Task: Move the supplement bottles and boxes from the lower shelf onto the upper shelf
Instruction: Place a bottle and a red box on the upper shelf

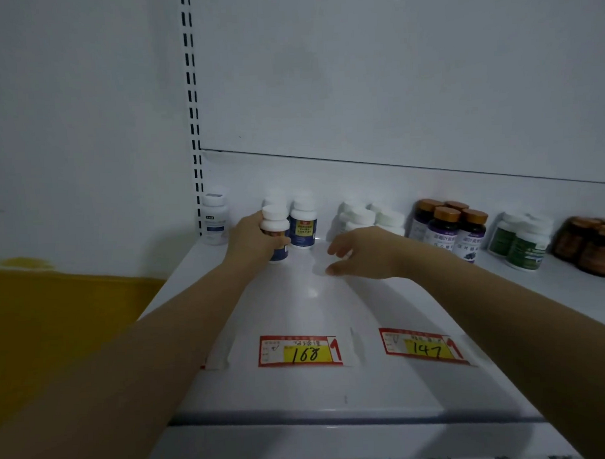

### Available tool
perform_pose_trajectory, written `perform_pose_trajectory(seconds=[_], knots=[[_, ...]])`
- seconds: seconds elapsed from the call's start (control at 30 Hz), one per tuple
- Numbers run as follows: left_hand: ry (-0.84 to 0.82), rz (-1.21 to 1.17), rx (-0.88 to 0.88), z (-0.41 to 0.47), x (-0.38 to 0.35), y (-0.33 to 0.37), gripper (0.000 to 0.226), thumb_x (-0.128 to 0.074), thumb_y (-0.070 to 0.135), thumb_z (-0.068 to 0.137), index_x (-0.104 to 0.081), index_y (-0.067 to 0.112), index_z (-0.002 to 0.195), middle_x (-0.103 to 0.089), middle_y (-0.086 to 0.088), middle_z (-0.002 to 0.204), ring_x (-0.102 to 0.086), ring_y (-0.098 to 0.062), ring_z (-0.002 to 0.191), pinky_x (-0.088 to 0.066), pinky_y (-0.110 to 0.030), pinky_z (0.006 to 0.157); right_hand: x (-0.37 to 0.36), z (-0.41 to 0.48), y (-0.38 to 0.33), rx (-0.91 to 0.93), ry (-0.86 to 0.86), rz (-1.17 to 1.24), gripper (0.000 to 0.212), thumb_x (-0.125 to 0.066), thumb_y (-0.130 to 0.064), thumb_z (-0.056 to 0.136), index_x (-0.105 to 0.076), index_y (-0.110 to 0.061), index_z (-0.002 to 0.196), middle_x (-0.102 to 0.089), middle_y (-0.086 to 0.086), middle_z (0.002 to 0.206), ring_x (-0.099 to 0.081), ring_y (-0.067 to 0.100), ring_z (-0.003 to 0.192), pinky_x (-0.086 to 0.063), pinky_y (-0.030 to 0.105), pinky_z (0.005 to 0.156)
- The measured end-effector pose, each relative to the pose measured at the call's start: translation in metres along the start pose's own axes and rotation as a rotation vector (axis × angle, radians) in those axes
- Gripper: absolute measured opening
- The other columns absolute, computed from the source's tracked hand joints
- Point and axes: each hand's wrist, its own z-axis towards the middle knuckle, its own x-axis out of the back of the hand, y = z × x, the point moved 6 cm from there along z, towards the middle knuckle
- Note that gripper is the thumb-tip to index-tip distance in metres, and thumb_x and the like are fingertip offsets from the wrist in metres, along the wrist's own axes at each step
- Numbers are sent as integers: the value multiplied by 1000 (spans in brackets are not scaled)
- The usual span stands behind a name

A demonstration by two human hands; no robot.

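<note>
My left hand (251,239) grips a white-capped bottle with a dark blue label (276,226), standing on the upper shelf (307,298) near its back left. A matching blue-label bottle (303,226) stands just right of it, with one more behind. My right hand (360,253) hovers over the shelf with relaxed, spread fingers and holds nothing. It sits in front of a group of white bottles (362,217).
A lone white bottle (214,218) stands by the slotted upright at the far left. To the right are purple-label bottles with copper caps (447,229), green-label bottles (524,242) and brown bottles (593,246). Price tags (300,350) line the shelf's front edge.
</note>
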Motion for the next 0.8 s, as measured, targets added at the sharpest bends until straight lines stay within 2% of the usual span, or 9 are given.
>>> perform_pose_trajectory(seconds=[0.2,0.33,0.53,0.63,0.73,0.8], knots=[[28,113,-21,2,-4,2,40,-71,6,78,-60,4,116,-66,-13,113,-58,-19,94,-42,-28,81,0,-4,1,21,-3,25,54,-53,-44,91,-47,-17,137,-54,3,136,-54,18,119,-39,23,96],[45,179,-18,3,-7,3,40,-72,11,79,-59,5,117,-65,-12,115,-61,-25,105,-42,-28,83,1,-7,4,37,0,44,53,-53,-44,91,-47,-18,137,-54,2,135,-55,17,118,-40,22,94],[59,227,37,2,-8,2,44,-77,16,74,-61,4,113,-67,-12,113,-63,-26,103,-45,-30,83,2,-8,15,43,-3,3,53,-51,-45,92,-47,-17,137,-55,2,133,-54,17,116,-38,20,91],[7,287,149,-4,-7,2,49,-81,14,68,-59,0,109,-65,-9,104,-61,-24,98,-46,-30,78,2,-8,18,43,-15,-24,52,-51,-44,92,-47,-17,137,-55,2,134,-53,17,117,-36,19,89],[-35,388,196,-12,-6,8,33,-76,11,75,-55,6,100,-53,-5,86,-53,-21,85,-40,-25,63,3,-8,18,51,-19,-54,52,-51,-43,92,-47,-18,138,-55,1,133,-53,17,117,-34,18,88],[-63,497,205,-19,-1,11,39,-74,19,78,-54,5,108,-55,-9,91,-48,-18,84,-38,-22,60,2,-9,18,56,-28,-79,53,-51,-44,92,-46,-18,138,-54,2,134,-52,17,118,-35,19,90]])
